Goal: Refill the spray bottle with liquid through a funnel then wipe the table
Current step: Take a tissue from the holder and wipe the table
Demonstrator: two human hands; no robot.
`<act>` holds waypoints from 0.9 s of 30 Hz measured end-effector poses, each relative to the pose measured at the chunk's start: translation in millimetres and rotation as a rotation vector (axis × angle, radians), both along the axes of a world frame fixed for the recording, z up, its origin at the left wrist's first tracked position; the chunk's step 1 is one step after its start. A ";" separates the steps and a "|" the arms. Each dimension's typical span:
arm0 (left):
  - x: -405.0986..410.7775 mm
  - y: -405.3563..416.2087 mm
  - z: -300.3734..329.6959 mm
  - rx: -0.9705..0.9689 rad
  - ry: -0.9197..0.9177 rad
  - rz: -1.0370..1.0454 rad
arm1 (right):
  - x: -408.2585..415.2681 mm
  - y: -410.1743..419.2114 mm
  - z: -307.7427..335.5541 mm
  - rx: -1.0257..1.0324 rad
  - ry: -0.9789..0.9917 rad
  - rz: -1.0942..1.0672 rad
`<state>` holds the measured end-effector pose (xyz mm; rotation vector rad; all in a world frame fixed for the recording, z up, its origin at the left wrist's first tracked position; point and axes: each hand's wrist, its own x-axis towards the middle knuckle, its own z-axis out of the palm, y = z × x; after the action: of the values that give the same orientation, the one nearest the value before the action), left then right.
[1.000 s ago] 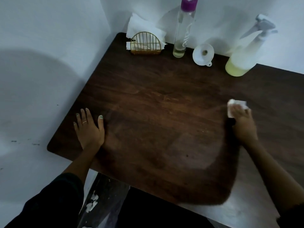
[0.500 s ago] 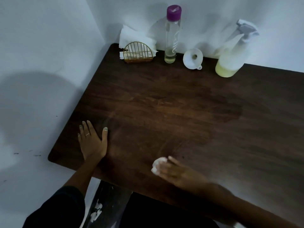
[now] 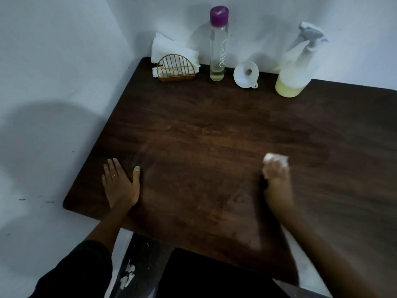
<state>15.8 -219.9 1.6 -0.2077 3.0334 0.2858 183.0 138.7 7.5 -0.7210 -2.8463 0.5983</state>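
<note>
Gold wire napkin holder

one camera sits on the person's head, looking forward and down at the dark brown wooden table, close, toward the far wall.

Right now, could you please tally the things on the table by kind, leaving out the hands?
Bottles: 2, a tall bottle and a spray bottle
Funnels: 1
Napkin holders: 1
Wads of tissue: 1
Total: 5
</note>
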 end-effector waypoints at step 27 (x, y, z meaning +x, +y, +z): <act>117.2 175.1 88.3 1.240 -0.695 0.016 | 10.4 -42.3 84.0 -1.914 0.039 -0.459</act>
<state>133.0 -44.8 89.8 -0.1617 1.7411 1.5623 193.5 96.4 91.5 -1.2506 -1.0593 2.9123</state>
